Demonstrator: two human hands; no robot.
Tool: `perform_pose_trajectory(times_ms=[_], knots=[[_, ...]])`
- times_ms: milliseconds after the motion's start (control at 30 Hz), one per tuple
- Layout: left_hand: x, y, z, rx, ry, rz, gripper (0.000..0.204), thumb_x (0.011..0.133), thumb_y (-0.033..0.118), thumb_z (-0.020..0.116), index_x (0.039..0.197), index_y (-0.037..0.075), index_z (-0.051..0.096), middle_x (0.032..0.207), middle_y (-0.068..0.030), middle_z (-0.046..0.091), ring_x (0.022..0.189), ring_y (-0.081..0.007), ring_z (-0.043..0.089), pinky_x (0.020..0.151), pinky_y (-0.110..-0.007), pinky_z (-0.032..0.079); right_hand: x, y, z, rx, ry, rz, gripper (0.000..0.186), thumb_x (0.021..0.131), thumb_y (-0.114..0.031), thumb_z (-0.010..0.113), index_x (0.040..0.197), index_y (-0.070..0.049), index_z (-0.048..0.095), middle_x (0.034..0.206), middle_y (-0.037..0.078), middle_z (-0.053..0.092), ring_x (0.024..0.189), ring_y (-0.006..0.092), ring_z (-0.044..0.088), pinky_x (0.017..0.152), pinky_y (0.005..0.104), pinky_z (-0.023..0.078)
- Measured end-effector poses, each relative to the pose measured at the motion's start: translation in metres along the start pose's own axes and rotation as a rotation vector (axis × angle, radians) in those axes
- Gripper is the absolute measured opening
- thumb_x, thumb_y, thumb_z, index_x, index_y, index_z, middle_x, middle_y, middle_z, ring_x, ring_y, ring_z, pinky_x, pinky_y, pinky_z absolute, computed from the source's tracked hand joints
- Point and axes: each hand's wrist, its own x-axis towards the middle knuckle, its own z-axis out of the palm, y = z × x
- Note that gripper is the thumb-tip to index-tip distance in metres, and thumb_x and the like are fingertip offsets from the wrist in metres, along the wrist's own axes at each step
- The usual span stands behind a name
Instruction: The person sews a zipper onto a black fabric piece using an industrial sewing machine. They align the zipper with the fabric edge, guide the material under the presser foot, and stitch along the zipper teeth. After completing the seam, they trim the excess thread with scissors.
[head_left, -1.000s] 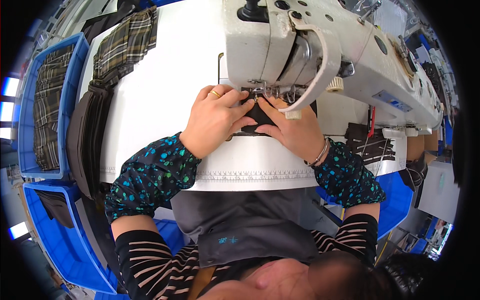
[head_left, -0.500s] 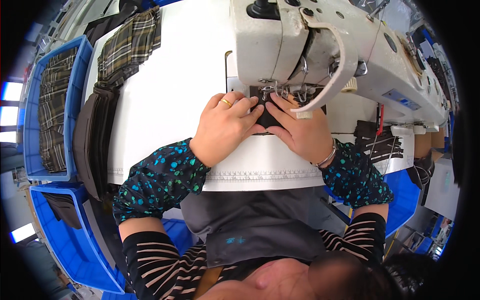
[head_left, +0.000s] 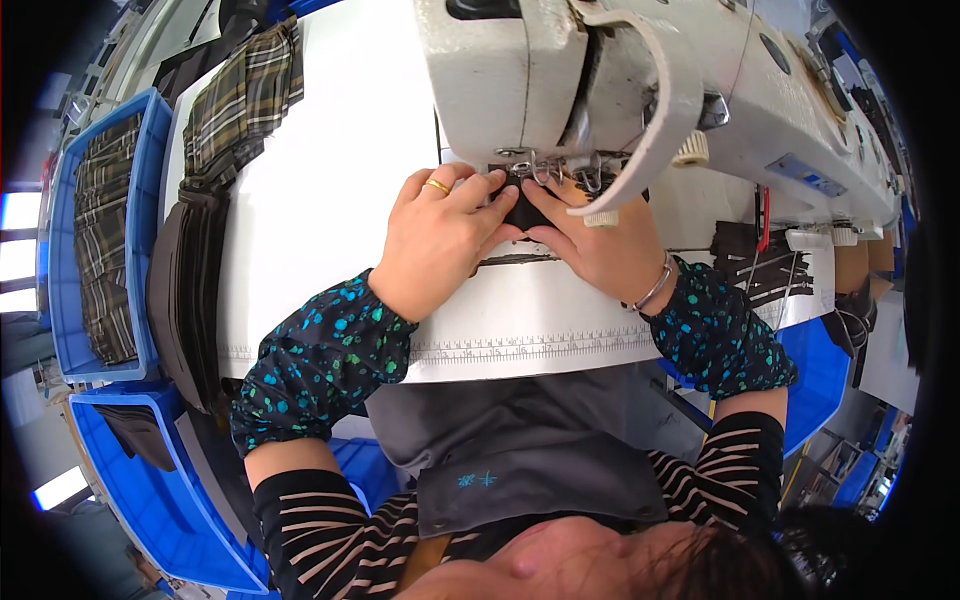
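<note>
Both hands rest on a small dark piece of fabric (head_left: 532, 214) at the presser foot (head_left: 520, 172) of a white sewing machine (head_left: 482, 85). My left hand (head_left: 432, 238), wearing a gold ring, lies to the left with its fingers bent a little and its fingertips on the cloth. On the other side my right hand (head_left: 598, 245), a bracelet at its wrist, lies flat with fingers stretched toward the foot. The two thumbs nearly meet at the cloth's near edge. The machine's curved white guard hides part of the right fingers, and the needle cannot be made out.
Left on the white table (head_left: 325, 200) lie plaid pieces (head_left: 245, 105) and a stack of dark folded fabric (head_left: 185, 290). Blue bins (head_left: 152, 235) stand beyond. Dark strips (head_left: 765, 265) and a red-handled tool (head_left: 763, 220) lie at the right. A ruler strip (head_left: 530, 348) lines the front edge.
The whole view has shifted slightly. Both hands stay on the fabric and appear a little farther from the table's front edge. More of a dark line shows below the thumbs.
</note>
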Motion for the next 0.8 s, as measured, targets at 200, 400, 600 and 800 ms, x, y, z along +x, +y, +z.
perform_pose_trajectory(times_ms=[200,400,600,800], knots=[[0.001,-0.001,0.002,0.005,0.020,0.003,0.038,0.089,0.033,0.076,0.119,0.010,0.078,0.123,-0.0007,0.071,0.116,-0.0226,0.062,0.098,-0.041,0.049,0.002,0.002,0.002,0.017,0.018,0.002,0.043,0.087,-0.033,0.081,0.123,-0.010,0.076,0.094,0.009,0.070,0.100,0.0307,0.066,0.111,0.0520,0.048],[0.002,0.001,0.002,0.009,0.016,0.000,0.036,0.090,0.032,0.076,0.119,0.009,0.078,0.123,-0.0012,0.071,0.116,-0.0224,0.062,0.098,-0.041,0.049,0.001,0.003,0.002,0.019,0.010,0.003,0.042,0.086,-0.031,0.082,0.122,-0.010,0.077,0.096,0.008,0.071,0.100,0.0299,0.066,0.112,0.0526,0.047],[0.004,-0.001,0.002,0.007,0.019,0.000,0.036,0.091,0.031,0.075,0.119,0.009,0.078,0.124,-0.0020,0.071,0.114,-0.0228,0.063,0.097,-0.041,0.049,0.002,0.006,0.003,0.020,0.007,0.007,0.038,0.087,-0.029,0.081,0.120,-0.011,0.078,0.095,0.008,0.071,0.099,0.0298,0.066,0.112,0.0518,0.047],[0.004,0.002,0.004,0.051,0.041,0.009,0.036,0.090,0.029,0.076,0.119,0.008,0.077,0.123,-0.0032,0.071,0.114,-0.0231,0.063,0.097,-0.040,0.049,0.004,0.010,-0.001,-0.040,0.034,-0.023,0.027,0.089,-0.025,0.076,0.110,-0.007,0.077,0.099,0.009,0.072,0.104,0.0284,0.066,0.113,0.0488,0.046]])
